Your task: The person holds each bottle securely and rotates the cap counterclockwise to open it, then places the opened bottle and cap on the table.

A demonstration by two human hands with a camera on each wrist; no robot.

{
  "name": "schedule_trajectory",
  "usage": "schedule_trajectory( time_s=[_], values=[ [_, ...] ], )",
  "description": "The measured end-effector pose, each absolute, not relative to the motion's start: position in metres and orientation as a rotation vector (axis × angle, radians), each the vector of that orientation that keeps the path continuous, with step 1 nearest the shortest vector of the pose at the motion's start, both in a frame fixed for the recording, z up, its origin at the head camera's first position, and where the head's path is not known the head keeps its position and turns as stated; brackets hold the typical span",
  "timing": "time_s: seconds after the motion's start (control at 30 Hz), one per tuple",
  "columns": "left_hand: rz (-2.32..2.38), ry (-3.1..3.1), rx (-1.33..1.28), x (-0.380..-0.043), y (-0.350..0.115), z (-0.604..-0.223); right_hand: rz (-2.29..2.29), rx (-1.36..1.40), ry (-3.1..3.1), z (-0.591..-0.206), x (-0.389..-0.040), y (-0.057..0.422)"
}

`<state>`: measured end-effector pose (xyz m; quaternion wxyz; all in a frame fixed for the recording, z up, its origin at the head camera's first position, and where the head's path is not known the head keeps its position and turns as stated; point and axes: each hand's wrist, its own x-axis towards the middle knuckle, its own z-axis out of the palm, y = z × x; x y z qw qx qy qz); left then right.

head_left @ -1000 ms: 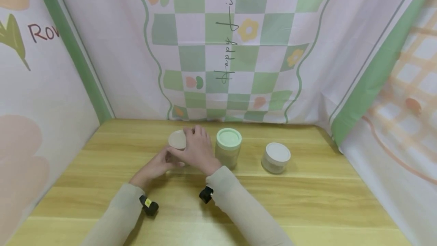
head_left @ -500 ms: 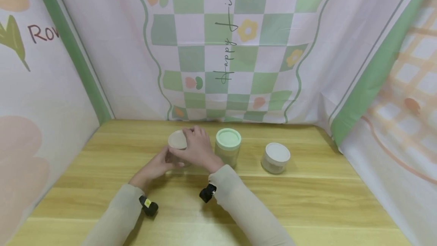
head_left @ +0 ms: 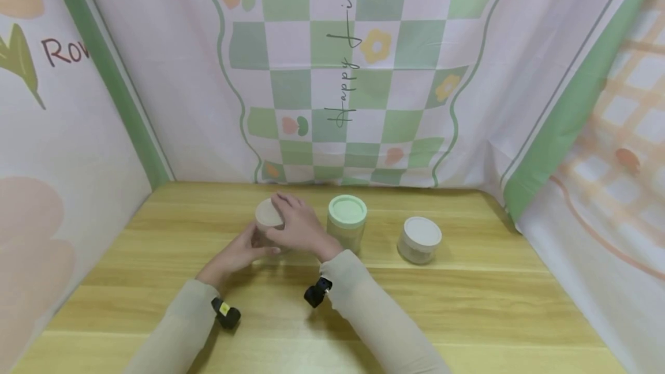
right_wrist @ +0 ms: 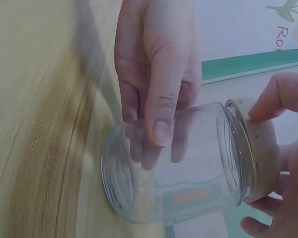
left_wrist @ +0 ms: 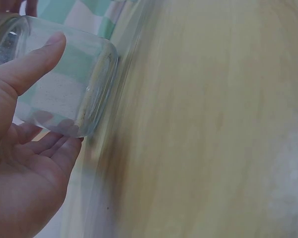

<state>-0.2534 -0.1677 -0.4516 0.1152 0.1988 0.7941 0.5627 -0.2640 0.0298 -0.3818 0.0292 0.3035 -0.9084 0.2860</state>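
Note:
A clear glass jar (right_wrist: 198,148) with a beige lid (head_left: 267,213) stands upright at the left of the row on the table. My left hand (head_left: 241,254) holds the jar's body, its thumb across the near side and its fingers round behind, as the left wrist view shows through the glass (left_wrist: 64,84). On the lid's rim, my right hand (head_left: 298,227) grips with thumb and fingers from the right side. In the right wrist view the lid (right_wrist: 260,153) sits on the mouth of the jar. Nothing shows inside the glass.
Just right of the hands stands a taller jar with a mint green lid (head_left: 348,212). Farther right is a short jar with a white lid (head_left: 422,232). The wooden table (head_left: 467,305) ends at a patterned curtain (head_left: 332,131) behind.
My right hand has turned a little on the lid, its fingers shifting left across the top. The left hand keeps its hold on the jar, which stays in place.

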Motion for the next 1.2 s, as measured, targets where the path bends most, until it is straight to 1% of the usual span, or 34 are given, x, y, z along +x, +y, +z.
schedule_trajectory(
  time_s=[0.13, 0.27, 0.57, 0.83, 1.2],
  values=[
    [1.650, 2.331, 0.599, -0.254, -0.168, -0.453, 0.929, 0.938, -2.798, -0.384, -0.264, 0.029],
    [1.668, 2.314, 0.638, -0.254, -0.168, -0.454, 0.941, 0.877, -2.758, -0.386, -0.262, 0.026],
    [1.686, 2.307, 0.656, -0.253, -0.166, -0.451, 0.665, 0.704, -2.748, -0.382, -0.259, 0.019],
    [1.663, 2.315, 0.574, -0.251, -0.166, -0.448, 0.601, 0.728, -2.770, -0.383, -0.260, 0.019],
    [1.657, 2.322, 0.560, -0.252, -0.167, -0.451, 0.600, 0.752, -2.761, -0.383, -0.261, 0.018]
  ],
)
